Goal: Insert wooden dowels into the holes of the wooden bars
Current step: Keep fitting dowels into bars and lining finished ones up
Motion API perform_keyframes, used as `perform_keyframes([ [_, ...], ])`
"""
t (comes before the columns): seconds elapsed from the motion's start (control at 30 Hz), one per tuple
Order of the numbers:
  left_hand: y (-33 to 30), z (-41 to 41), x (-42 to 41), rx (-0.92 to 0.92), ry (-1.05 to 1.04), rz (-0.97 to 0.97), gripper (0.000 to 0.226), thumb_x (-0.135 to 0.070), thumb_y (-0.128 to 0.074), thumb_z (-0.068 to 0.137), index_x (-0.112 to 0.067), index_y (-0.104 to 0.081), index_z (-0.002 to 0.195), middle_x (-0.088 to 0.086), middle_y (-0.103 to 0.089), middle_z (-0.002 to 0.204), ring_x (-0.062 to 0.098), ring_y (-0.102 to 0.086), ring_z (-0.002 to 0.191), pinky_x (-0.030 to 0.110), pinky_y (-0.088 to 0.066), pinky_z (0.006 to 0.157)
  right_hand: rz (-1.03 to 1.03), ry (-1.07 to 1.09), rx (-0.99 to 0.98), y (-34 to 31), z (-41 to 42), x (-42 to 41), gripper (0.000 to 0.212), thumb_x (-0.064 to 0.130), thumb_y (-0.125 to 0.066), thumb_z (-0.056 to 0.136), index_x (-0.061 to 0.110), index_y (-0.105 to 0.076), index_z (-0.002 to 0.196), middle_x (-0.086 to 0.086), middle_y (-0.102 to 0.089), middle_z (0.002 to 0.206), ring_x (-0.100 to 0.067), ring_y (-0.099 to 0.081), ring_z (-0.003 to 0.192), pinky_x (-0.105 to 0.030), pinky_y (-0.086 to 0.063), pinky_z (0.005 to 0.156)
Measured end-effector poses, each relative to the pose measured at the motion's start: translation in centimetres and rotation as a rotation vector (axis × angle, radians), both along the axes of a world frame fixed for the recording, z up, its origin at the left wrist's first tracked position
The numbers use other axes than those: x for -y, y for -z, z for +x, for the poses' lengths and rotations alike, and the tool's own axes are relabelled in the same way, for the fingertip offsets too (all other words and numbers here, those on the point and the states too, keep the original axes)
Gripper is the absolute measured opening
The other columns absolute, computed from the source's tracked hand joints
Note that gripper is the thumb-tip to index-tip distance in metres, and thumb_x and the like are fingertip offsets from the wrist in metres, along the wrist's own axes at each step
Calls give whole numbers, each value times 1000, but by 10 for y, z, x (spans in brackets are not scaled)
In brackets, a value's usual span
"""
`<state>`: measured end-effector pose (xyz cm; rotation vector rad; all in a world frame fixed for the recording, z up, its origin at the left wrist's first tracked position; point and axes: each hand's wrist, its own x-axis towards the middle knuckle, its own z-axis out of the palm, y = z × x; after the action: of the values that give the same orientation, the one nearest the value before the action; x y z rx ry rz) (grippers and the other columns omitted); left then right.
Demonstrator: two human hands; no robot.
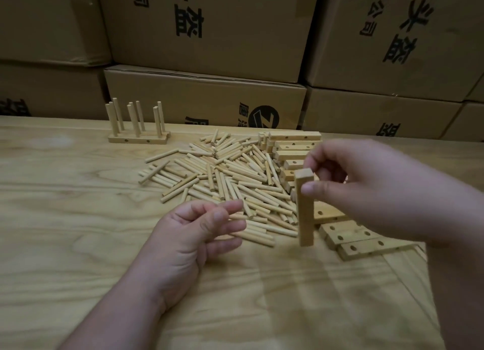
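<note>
While the right hand (366,189) pinches 1 upright wooden bar (306,208) above the table (78,244), we see the left hand (199,234) relaxed, fingers loosely spread.
The dowel pile (225,182) lies just behind; the hand hides part of the bar stack (293,150).

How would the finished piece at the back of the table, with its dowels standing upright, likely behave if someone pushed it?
The finished piece would probably slide rather than tip: its flat base lies low on the table. It looks stiff and light, being plain wood. A push high on the dowels might tilt it.

Dim, warm light, soft shadows under both arms (edges bowed by the wide lens), right hand (372,189) slightly blurred.
</note>
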<state>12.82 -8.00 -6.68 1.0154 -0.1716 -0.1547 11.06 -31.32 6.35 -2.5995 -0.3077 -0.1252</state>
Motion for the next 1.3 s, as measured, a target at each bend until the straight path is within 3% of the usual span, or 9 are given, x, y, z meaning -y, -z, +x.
perform_keyframes([
  [0.27,0,-1,4,-24,-21,49,19,-26,-67,81,-17,-81,89,15,-76,112,29,-74,103,33,-61,79,370,-69,-51,36,17,-36,10,36,-73,88,28,-67,92,3,-69,85,-13,-61,71,-44,-56,68],
  [0.37,-1,0,4,1,-64,67,6,-26,-78,78,-20,-77,76,17,-76,110,29,-72,109,34,-60,81,452,-69,-38,42,19,-42,11,36,-73,88,28,-67,93,-1,-70,86,-17,-62,71,-48,-57,69],
  [0.47,-1,2,2,45,-178,48,24,-24,-85,61,-24,-61,59,21,-75,107,34,-72,107,47,-58,87,579,-53,-40,47,20,-49,9,35,-73,89,27,-68,92,2,-69,77,-14,-62,64,-37,-56,60],
  [0.57,-2,2,-2,78,-228,15,29,-24,-87,55,-22,-58,55,21,-76,106,33,-74,100,41,-62,73,732,-34,-51,54,19,-60,8,29,-72,90,23,-67,92,3,-68,72,-10,-62,58,-27,-51,53],
  [0.8,-11,3,-8,-17,-305,-18,26,-39,-82,59,-24,-69,76,14,-74,75,20,-71,52,26,-52,38,1008,-52,-142,71,16,-81,7,23,-66,96,19,-69,101,-1,-76,86,-15,-73,74,-29,-58,59],
  [0.93,-17,12,-35,-159,-517,-133,46,-48,-79,62,-16,-74,94,5,-71,68,9,-64,47,19,-46,36,811,8,-70,88,19,-85,5,27,-67,94,30,-71,91,8,-75,89,-9,-70,74,-22,-56,58],
  [1.1,-19,15,-53,-178,-538,-255,27,-39,-66,89,-21,-83,79,-5,-78,97,1,-61,55,12,-43,37,256,-99,87,121,16,-94,3,34,-65,93,34,-68,93,19,-64,88,3,-58,83,-10,-46,71],
  [1.2,-19,18,-54,-209,-579,-321,19,-27,-57,101,-15,-72,105,-1,-79,103,1,-57,53,12,-41,37,-15,-226,149,132,16,-99,26,41,-59,93,34,-66,117,22,-54,111,0,-44,110,-24,-40,99],
  [1.3,-18,20,-54,-231,-632,-314,16,-25,-59,100,-13,-69,102,-2,-79,96,1,-57,53,12,-41,37,-114,-220,196,131,17,-104,41,44,-50,93,35,-59,132,18,-47,130,-8,-35,126,-33,-28,108],
])
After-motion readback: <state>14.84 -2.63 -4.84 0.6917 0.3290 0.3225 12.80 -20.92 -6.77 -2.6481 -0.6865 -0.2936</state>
